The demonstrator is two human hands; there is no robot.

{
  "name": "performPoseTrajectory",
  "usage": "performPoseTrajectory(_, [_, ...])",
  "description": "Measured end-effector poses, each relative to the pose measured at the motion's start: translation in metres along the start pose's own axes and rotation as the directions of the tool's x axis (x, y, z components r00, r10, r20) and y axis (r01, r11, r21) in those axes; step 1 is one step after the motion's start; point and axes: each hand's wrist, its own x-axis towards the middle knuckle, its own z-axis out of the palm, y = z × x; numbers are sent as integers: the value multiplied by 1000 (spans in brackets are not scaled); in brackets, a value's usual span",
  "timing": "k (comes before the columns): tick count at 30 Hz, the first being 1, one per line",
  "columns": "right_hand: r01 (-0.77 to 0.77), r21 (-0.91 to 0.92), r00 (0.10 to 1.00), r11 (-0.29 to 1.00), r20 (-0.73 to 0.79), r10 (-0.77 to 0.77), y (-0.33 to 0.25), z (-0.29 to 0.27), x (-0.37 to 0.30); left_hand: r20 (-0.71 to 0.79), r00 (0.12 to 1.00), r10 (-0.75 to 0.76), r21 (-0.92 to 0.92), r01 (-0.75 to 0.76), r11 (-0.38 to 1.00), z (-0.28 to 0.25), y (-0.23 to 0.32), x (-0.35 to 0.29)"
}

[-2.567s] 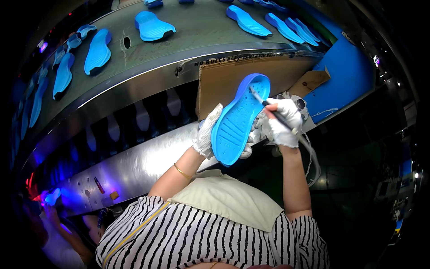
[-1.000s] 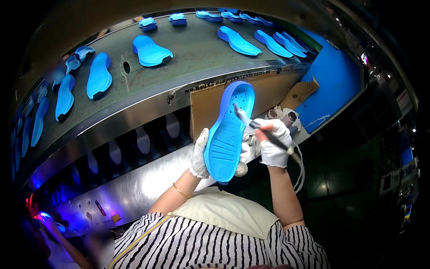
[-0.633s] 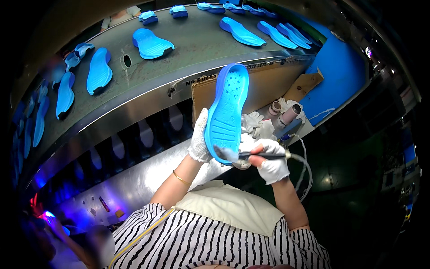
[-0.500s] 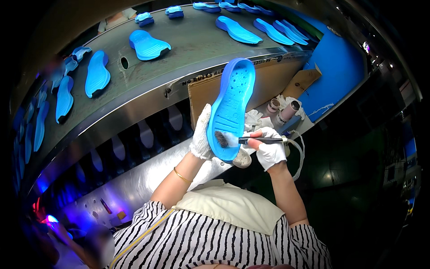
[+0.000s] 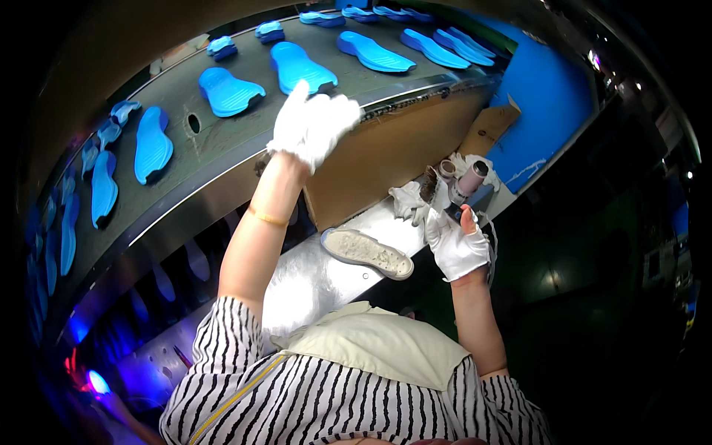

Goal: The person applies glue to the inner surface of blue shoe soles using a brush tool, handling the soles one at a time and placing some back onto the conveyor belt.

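Note:
My left hand (image 5: 311, 122), in a white glove, reaches up over the near edge of the grey conveyor belt (image 5: 222, 137). It holds nothing, and its fingertips are at the heel of a blue shoe sole (image 5: 299, 67) lying flat on the belt. My right hand (image 5: 456, 241), also gloved, stays low over the metal ledge and grips a dark-handled brush (image 5: 432, 189), bristles pointing up and left. A small pot (image 5: 471, 178) sits just beyond the brush.
Several more blue soles (image 5: 152, 144) lie spaced along the belt. A dirty grey sole-shaped pad (image 5: 367, 254) rests on the metal ledge (image 5: 311, 278). A cardboard panel (image 5: 393, 152) leans under the belt, beside a blue board (image 5: 545, 104). A crumpled white rag (image 5: 406, 200) lies near the pot.
The blue sole has left my left hand, which has moved up and left to the belt. My right hand has swung the brush away to the right, toward the pot.

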Motion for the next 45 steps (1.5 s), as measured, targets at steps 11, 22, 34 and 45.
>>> performPoseTrajectory(11, [-382, 158, 897, 911, 301, 324, 11, -11, 6, 546, 782, 302, 476, 7, -879, -70, 128, -23])
performPoseTrajectory(22, [-384, 18, 886, 923, 289, 362, 17, 0, 9, 679, 285, 676, 653, -656, -379, -20, 78, -134])
performPoseTrajectory(34, [169, -675, 965, 718, 260, 17, 33, 24, 0, 99, 989, -114, 204, 92, 975, -55, -4, -133])
performPoseTrajectory(45, [620, -779, 781, 97, 600, -175, 54, 40, 13, 220, 949, -224, -65, 244, 968, -84, -71, -128])
